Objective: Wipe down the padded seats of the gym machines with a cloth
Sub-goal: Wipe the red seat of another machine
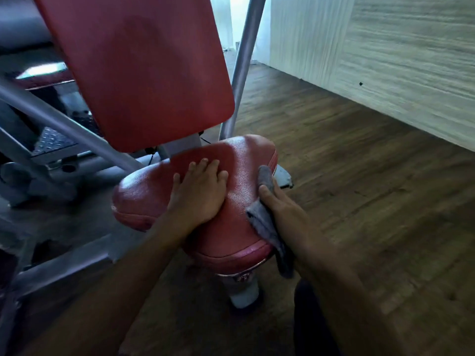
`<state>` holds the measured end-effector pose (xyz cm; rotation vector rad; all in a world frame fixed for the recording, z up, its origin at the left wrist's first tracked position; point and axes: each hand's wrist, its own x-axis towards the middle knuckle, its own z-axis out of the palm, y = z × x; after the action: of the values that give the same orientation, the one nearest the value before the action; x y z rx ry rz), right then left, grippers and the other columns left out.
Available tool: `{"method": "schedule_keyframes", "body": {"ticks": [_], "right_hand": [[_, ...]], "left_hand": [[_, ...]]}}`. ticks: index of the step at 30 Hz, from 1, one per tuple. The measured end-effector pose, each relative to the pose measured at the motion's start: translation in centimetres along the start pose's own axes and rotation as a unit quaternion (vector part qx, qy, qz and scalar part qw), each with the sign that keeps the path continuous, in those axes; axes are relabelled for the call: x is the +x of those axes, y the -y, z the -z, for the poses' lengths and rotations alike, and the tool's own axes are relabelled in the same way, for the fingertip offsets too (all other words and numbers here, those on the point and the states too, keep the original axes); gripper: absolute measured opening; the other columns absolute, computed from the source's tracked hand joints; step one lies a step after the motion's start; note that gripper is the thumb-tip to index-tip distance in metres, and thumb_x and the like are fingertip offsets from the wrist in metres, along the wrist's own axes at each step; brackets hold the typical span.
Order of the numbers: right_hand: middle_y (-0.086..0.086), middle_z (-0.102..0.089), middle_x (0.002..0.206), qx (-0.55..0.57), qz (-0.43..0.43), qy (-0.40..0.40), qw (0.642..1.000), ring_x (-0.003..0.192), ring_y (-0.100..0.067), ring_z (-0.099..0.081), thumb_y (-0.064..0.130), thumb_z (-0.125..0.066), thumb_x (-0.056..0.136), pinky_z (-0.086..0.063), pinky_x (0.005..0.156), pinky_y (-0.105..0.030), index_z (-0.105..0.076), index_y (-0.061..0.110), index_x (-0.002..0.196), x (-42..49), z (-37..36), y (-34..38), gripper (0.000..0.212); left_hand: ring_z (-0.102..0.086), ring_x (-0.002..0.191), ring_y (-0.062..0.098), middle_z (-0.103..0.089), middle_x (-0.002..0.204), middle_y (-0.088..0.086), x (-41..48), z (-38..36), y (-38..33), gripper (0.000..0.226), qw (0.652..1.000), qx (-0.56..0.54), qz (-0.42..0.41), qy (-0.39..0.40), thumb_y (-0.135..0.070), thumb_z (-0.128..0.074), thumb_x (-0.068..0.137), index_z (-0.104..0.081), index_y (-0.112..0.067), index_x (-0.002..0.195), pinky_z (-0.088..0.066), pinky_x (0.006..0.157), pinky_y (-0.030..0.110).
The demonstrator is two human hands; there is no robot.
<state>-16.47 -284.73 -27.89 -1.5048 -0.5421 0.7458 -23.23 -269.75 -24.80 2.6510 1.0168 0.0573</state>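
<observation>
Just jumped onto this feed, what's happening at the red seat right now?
A person is wiping down a gym machine. Their left hand lies flat on top of the red padded vinyl seat. Their right hand grips a crumpled grey cloth against the seat's right edge, and one end of the cloth hangs down past the seat. Neither hand is touching the red padded backrest above.

Gym: red padded seat (239, 160) with backrest (138, 68) above it, grey steel frame tubes (59, 122) left of it, wood-plank floor (347, 176) right.
</observation>
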Motion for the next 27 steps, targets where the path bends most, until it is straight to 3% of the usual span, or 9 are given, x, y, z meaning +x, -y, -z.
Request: {"method": "schedule_keyframes", "body": {"ticks": [2, 4, 6, 11, 12, 14, 16, 22, 27], "right_hand": [[0.015, -0.049, 0.136, 0.007, -0.012, -0.003, 1.000, 0.101, 0.007, -0.054, 0.036, -0.044, 0.103, -0.042, 0.083, -0.003, -0.036, 0.034, 0.149, -0.4, -0.1, 0.6, 0.047], [0.006, -0.052, 0.140, 0.000, -0.018, -0.013, 1.000, 0.114, -0.008, -0.058, 0.039, -0.047, 0.101, -0.046, 0.100, -0.025, -0.036, 0.034, 0.149, 0.7, -0.5, 1.3, 0.049], [0.001, -0.046, 0.148, -0.024, -0.017, -0.038, 0.999, 0.129, -0.018, -0.050, 0.047, -0.048, 0.096, -0.036, 0.114, -0.040, -0.028, 0.034, 0.152, 2.1, -0.5, 1.5, 0.061], [0.008, -0.029, 0.157, -0.006, -0.002, -0.063, 0.998, 0.135, -0.002, -0.033, 0.037, -0.039, 0.104, -0.026, 0.100, -0.007, -0.016, 0.026, 0.157, 3.5, -0.1, 0.8, 0.058], [0.011, -0.024, 0.160, 0.013, 0.007, -0.057, 0.998, 0.138, 0.001, -0.029, 0.038, -0.039, 0.104, -0.026, 0.106, -0.008, -0.013, 0.028, 0.157, 3.7, 0.0, 0.1, 0.060], [0.014, -0.011, 0.163, 0.041, 0.018, -0.050, 0.998, 0.147, 0.001, -0.014, 0.043, -0.038, 0.103, -0.016, 0.122, -0.027, -0.006, 0.032, 0.157, 5.0, 0.0, -0.7, 0.064], [0.014, 0.002, 0.164, 0.060, 0.017, -0.060, 0.996, 0.148, 0.002, 0.000, 0.043, -0.035, 0.104, -0.007, 0.124, -0.032, 0.001, 0.031, 0.157, 6.4, -0.1, -0.8, 0.065], [0.029, 0.023, 0.153, 0.102, 0.010, -0.030, 0.994, 0.136, 0.022, 0.019, 0.046, -0.030, 0.099, 0.007, 0.110, -0.003, 0.015, 0.047, 0.140, 6.2, 0.4, -1.2, 0.061], [0.031, 0.025, 0.153, 0.106, 0.039, -0.044, 0.993, 0.140, 0.016, 0.018, 0.062, -0.029, 0.097, 0.005, 0.111, -0.004, 0.015, 0.049, 0.140, 6.1, 0.0, -1.5, 0.062]], "left_hand": [[-0.007, 0.152, 0.024, -0.012, 0.164, 0.002, 0.0, 0.1, 0.1, 0.054, 1.000, 0.003, -0.019, 0.006, -0.041, -0.023, 0.105, -0.021, -0.020, 0.155, -0.004, 0.120, 0.054], [-0.006, 0.152, 0.024, -0.012, 0.164, 0.002, 0.5, 0.2, 0.3, 0.054, 0.999, 0.001, -0.039, 0.016, -0.040, -0.024, 0.105, -0.021, -0.019, 0.155, -0.004, 0.120, 0.053], [-0.006, 0.152, 0.023, -0.012, 0.164, 0.002, 1.8, 0.2, 0.0, 0.054, 0.998, -0.004, -0.058, 0.032, -0.039, -0.026, 0.105, -0.022, -0.017, 0.154, -0.002, 0.120, 0.052], [-0.023, 0.146, 0.024, -0.032, 0.156, 0.007, 7.3, -1.0, -2.7, 0.045, 0.995, 0.009, -0.099, -0.007, -0.034, -0.031, 0.104, -0.039, -0.012, 0.143, -0.017, 0.118, 0.054], [-0.025, 0.145, 0.025, -0.034, 0.155, 0.006, 8.0, -1.3, -3.0, 0.046, 0.996, 0.012, -0.091, -0.013, -0.035, -0.031, 0.103, -0.039, -0.013, 0.142, -0.019, 0.117, 0.054], [-0.027, 0.144, 0.025, -0.036, 0.154, 0.006, 8.8, -1.8, -3.3, 0.048, 0.997, 0.024, -0.071, -0.018, -0.038, -0.030, 0.103, -0.039, -0.014, 0.143, -0.020, 0.117, 0.052], [-0.027, 0.144, 0.025, -0.036, 0.155, 0.007, 9.1, -2.0, -3.6, 0.051, 0.997, 0.038, -0.059, -0.017, -0.041, -0.029, 0.103, -0.038, -0.013, 0.145, -0.019, 0.118, 0.048], [-0.036, 0.141, 0.022, -0.041, 0.153, 0.006, 10.4, -1.9, -4.9, 0.071, 0.998, 0.039, -0.038, -0.042, -0.056, -0.021, 0.091, -0.041, -0.015, 0.145, -0.026, 0.116, 0.047], [-0.032, 0.144, 0.014, -0.039, 0.155, -0.001, 9.5, -1.7, -5.1, 0.071, 0.999, 0.019, 0.003, -0.043, -0.061, -0.025, 0.092, -0.039, -0.020, 0.148, -0.023, 0.120, 0.044]]}}
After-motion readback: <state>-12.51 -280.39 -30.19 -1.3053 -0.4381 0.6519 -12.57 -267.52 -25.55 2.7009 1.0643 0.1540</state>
